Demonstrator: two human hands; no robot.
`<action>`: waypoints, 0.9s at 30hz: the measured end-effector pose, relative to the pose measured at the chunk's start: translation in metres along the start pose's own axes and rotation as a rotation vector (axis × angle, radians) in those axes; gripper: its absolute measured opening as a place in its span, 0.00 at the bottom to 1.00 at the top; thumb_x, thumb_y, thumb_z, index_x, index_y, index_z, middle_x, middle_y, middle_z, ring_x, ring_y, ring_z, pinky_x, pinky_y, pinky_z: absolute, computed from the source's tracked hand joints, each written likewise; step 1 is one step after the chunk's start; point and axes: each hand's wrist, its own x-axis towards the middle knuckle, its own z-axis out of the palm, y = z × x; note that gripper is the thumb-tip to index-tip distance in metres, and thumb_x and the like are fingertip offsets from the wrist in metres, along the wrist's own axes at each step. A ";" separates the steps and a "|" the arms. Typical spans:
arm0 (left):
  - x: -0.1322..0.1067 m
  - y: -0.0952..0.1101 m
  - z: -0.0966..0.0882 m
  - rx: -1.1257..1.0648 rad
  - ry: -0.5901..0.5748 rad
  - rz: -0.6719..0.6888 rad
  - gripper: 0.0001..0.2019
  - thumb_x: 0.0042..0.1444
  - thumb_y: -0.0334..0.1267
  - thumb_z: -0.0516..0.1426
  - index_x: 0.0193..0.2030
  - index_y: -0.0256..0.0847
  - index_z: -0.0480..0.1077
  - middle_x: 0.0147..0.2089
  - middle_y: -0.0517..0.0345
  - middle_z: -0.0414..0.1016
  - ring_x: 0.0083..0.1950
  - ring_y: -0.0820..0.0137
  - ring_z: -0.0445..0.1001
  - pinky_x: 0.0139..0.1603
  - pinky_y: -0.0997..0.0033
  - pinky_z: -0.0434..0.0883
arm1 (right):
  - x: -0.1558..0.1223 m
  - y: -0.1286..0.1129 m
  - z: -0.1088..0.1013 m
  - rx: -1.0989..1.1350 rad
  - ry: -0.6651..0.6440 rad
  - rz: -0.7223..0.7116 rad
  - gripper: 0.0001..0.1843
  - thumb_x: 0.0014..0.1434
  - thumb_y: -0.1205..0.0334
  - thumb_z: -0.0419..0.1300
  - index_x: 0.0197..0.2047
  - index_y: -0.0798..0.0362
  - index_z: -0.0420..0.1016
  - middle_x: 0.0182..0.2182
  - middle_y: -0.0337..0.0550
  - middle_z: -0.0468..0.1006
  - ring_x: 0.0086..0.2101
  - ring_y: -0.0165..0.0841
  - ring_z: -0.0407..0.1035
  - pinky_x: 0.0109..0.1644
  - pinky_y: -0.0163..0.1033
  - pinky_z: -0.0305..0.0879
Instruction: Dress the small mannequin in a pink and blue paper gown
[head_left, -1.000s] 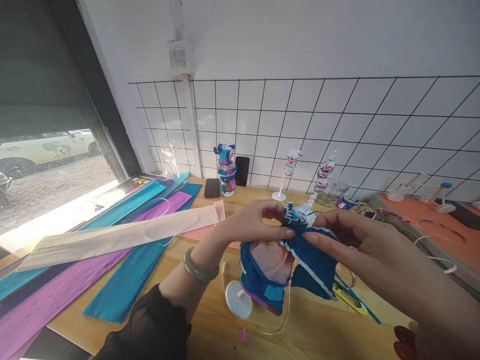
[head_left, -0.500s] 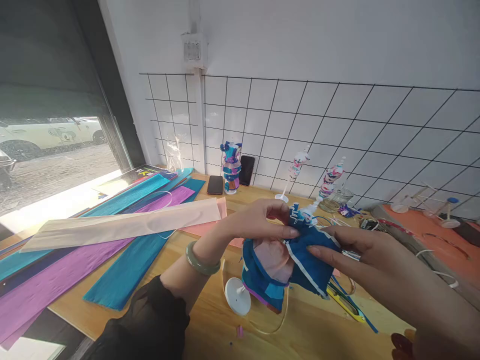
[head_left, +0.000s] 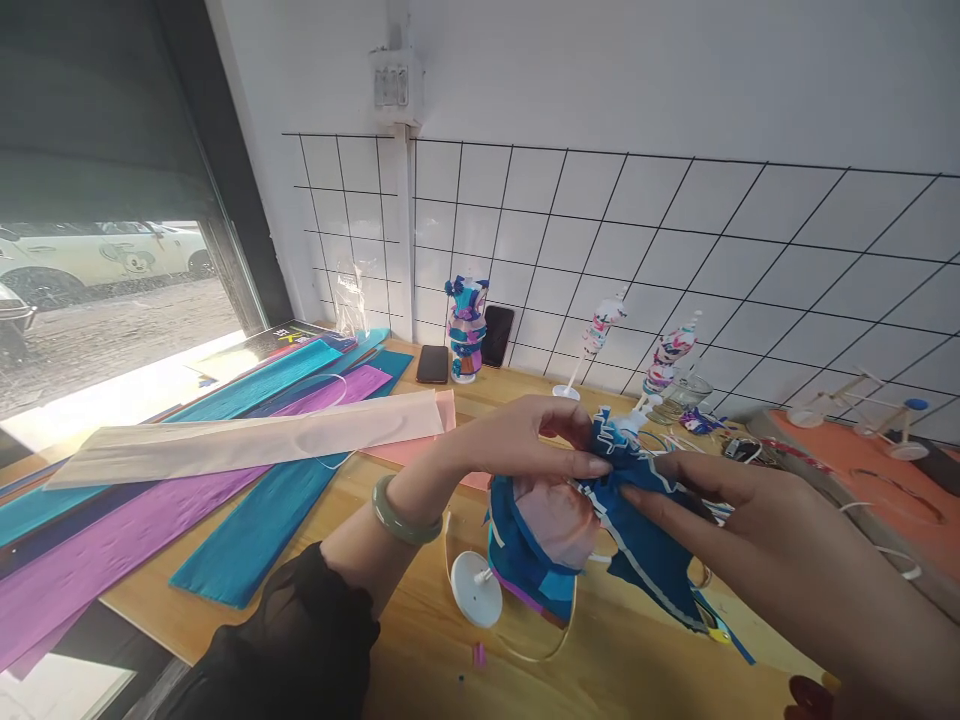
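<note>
A small mannequin on a white round stand (head_left: 476, 600) wears a blue and pink crepe-paper dress (head_left: 551, 535). My left hand (head_left: 525, 440), with a green bangle on its wrist, pinches the dress at the waist. My right hand (head_left: 720, 495) presses a blue paper panel with white edging (head_left: 649, 555) against the dress, its fingers closed on the paper. The mannequin leans over the wooden table (head_left: 420, 640).
Long crepe-paper sheets in purple (head_left: 150, 540), teal (head_left: 262, 530) and beige (head_left: 247, 440) lie at the left. Three finished dressed mannequins (head_left: 466, 325) and two phones (head_left: 433, 363) stand by the tiled wall. An orange mat (head_left: 862, 460) with wooden models lies at the right. A window is at far left.
The blue panel has swung lower and to the right under my right hand. My left hand kept its pinch at the waist. The view shifted slightly.
</note>
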 end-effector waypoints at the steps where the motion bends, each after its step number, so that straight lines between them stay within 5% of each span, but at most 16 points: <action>1: 0.000 0.001 0.000 0.012 0.003 0.003 0.14 0.53 0.46 0.62 0.40 0.38 0.71 0.39 0.57 0.74 0.45 0.68 0.73 0.51 0.65 0.70 | -0.001 0.000 0.000 -0.018 0.009 -0.009 0.18 0.61 0.48 0.55 0.25 0.48 0.72 0.16 0.34 0.73 0.17 0.29 0.65 0.20 0.34 0.58; 9: 0.000 0.003 0.006 0.110 0.079 -0.006 0.18 0.47 0.48 0.66 0.38 0.38 0.72 0.41 0.55 0.76 0.47 0.65 0.74 0.51 0.63 0.70 | -0.004 -0.003 -0.002 -0.097 0.034 -0.038 0.17 0.62 0.47 0.54 0.32 0.48 0.78 0.15 0.34 0.73 0.16 0.29 0.65 0.19 0.34 0.57; 20: 0.000 0.000 0.006 -0.010 0.022 0.011 0.14 0.49 0.44 0.65 0.37 0.38 0.71 0.38 0.58 0.74 0.44 0.69 0.73 0.51 0.65 0.69 | -0.002 -0.005 -0.010 -0.048 0.041 -0.061 0.13 0.60 0.53 0.57 0.25 0.45 0.76 0.16 0.33 0.75 0.16 0.28 0.68 0.17 0.34 0.55; 27: 0.001 -0.005 0.004 -0.060 0.022 0.020 0.13 0.51 0.41 0.65 0.39 0.38 0.71 0.40 0.57 0.75 0.45 0.68 0.73 0.51 0.65 0.68 | -0.004 -0.004 -0.011 -0.026 -0.034 -0.028 0.11 0.59 0.52 0.59 0.31 0.44 0.80 0.23 0.36 0.80 0.21 0.31 0.72 0.20 0.33 0.63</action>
